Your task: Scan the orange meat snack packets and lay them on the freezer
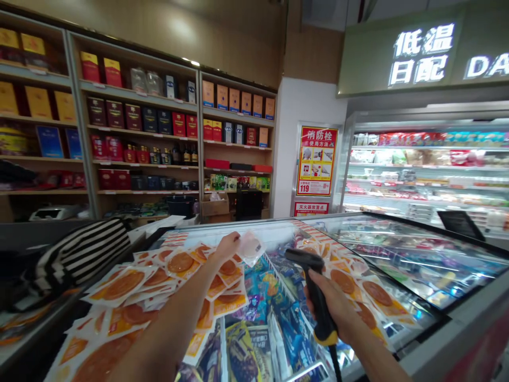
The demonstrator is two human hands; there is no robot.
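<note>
My left hand (228, 246) is stretched out over the chest freezer, its fingers closed on the edge of a small clear packet (251, 248) with a pale pinkish content and a dark mark on it. In my right hand (326, 291) is a black and yellow barcode scanner (316, 302), gripped by its handle, its head turned left toward the packet. A cable hangs from the handle's bottom. Flat packets with round orange-brown patties (181, 262) lie in a loose spread under my left arm. More such packets (376, 293) lie to the right of the scanner.
Bagged frozen goods (243, 350) fill the freezer between the packet piles. Glass lids (413, 249) cover its right part. A striped black and white bag (85, 254) sits at the left. Shelves of boxes (145, 119) and a lit chiller (425, 164) stand behind.
</note>
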